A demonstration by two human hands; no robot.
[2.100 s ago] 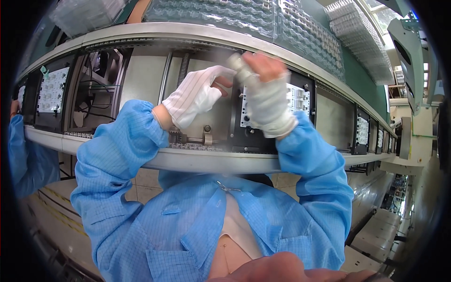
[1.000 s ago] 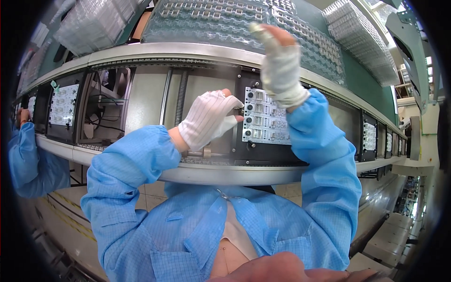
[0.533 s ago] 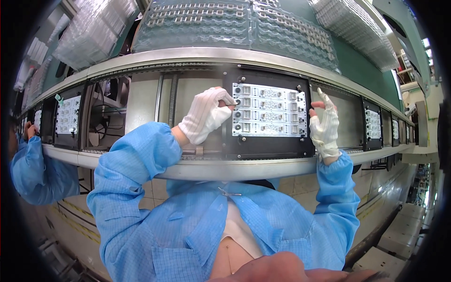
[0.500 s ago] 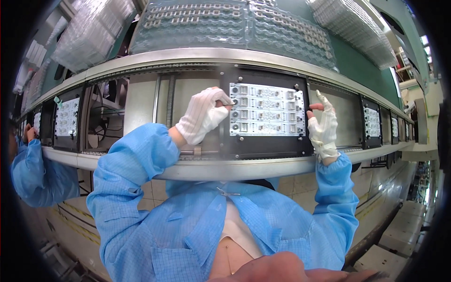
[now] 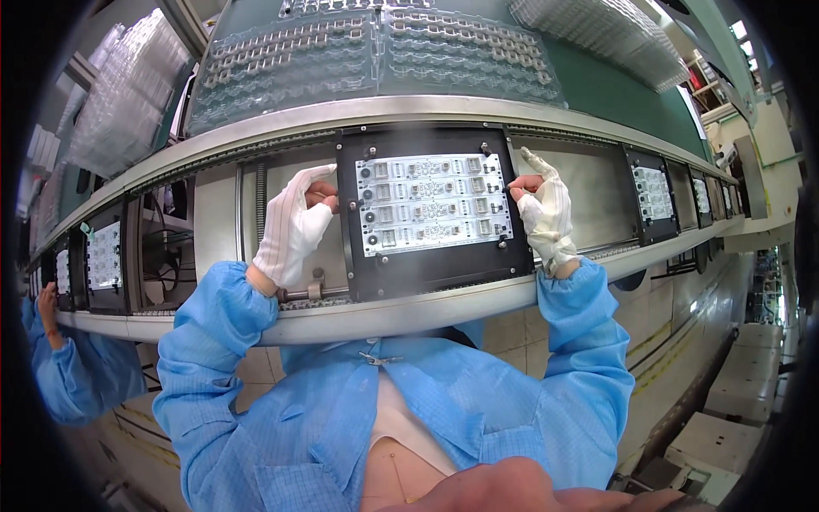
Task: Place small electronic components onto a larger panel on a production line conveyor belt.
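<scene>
A black carrier tray sits on the conveyor line straight in front of me, holding a white panel of circuit boards. My left hand, in a white fingerless glove, rests at the tray's left edge with thumb and finger pinched at the panel's left side. My right hand, gloved the same way, pinches the panel's right edge, one finger pointing up. Both blue sleeves reach over the metal rail.
More black trays with white panels ride the conveyor to the right and left. Clear plastic blister trays are stacked on the green shelf behind. A co-worker's hand and blue sleeve work at the far left.
My right hand came down from high above the shelf to the panel's right edge. The tray has slid along to sit centred between my hands, which now hold both sides.
</scene>
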